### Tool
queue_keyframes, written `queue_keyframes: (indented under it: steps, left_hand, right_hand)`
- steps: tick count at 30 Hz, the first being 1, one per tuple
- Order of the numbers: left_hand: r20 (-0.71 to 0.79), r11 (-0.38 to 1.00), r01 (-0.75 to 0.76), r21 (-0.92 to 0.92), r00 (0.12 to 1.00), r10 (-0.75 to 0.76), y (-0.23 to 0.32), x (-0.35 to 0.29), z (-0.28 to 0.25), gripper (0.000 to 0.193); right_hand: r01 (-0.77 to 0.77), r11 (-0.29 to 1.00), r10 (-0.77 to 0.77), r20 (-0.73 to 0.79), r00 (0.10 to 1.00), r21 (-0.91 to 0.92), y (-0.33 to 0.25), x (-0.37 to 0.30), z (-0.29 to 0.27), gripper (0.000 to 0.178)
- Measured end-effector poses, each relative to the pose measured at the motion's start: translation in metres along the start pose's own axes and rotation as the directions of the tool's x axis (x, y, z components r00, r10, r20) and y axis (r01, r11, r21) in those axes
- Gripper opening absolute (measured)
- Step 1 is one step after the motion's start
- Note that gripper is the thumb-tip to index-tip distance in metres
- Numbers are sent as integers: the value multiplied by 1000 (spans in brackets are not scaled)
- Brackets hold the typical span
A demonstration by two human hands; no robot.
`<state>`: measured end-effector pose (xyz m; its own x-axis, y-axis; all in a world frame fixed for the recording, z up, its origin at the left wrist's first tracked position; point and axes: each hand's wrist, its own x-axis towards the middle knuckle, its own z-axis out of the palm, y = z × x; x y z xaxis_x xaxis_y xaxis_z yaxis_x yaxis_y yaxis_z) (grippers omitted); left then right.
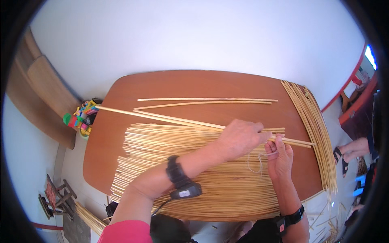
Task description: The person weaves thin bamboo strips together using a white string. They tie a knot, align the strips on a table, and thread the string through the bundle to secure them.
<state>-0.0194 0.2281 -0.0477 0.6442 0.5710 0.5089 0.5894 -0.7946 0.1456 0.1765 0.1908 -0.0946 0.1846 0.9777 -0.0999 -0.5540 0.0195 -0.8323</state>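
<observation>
A wide mat of pale yellow stalks point(194, 178), laid side by side, covers the near part of the table. Two long loose stalks point(162, 117) run slantwise over its far edge, their right ends sticking out past my hands. My left hand point(241, 137) is closed around these stalks from above, near the mat's far right corner. Just right of it, my right hand point(280, 156) pinches a thin white string point(259, 162) against the stalks, and a loop of the string hangs over the mat. The fingertips partly hide where string and stalks meet.
Two single stalks point(206, 99) lie farther back on the brown table point(133, 87). A long bundle of stalks point(310, 129) lies along its right edge. Colourful toy blocks point(83, 117) and a folding stool point(56, 198) are at left. Another person's legs point(352, 150) show at right.
</observation>
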Motion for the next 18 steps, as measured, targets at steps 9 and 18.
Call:
queue_keyframes:
  steps: [9,18]
  left_hand:
    - [51,1000,-24,5,998,24,-1,-3,3,33]
    - [13,999,-30,-23,999,30,-3,-4,8,30]
  right_hand:
    - [-37,999,38,-38,999,29,9,4,-7,18]
    - [-3,1000,3,-18,1000,-2,11,5,-8,15]
